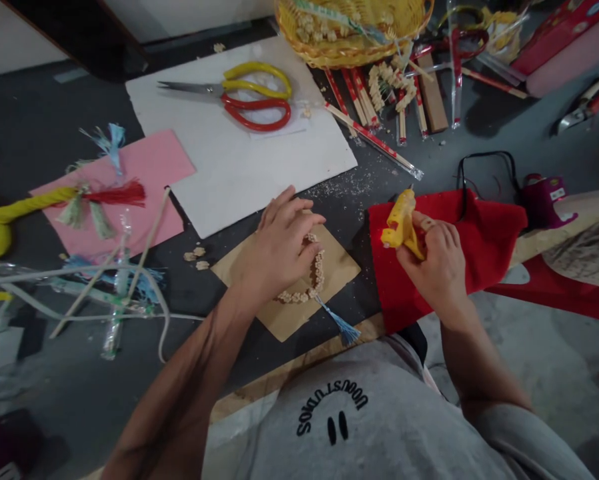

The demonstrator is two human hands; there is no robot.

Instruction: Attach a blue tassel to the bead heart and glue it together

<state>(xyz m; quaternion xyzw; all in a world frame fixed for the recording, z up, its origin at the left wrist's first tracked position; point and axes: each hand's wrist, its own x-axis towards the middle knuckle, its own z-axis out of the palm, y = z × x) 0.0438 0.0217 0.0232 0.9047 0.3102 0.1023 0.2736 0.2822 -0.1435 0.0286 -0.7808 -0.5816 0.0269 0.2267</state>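
Note:
My left hand lies palm down with its fingers stretched out, over a tan square of paper and part of a beaded loop. The loop is a string of small pale beads with a blue tassel hanging towards me; its upper left part is hidden under the hand. My right hand is closed round a yellow glue gun, whose tip points away from me. Beneath that hand a red cloth is spread at the table's edge.
Yellow-and-red scissors rest on a white sheet. A wicker basket stands behind, near wrapped chopsticks. Tassels lie on pink paper. A white cable crosses the left side; pliers lie right.

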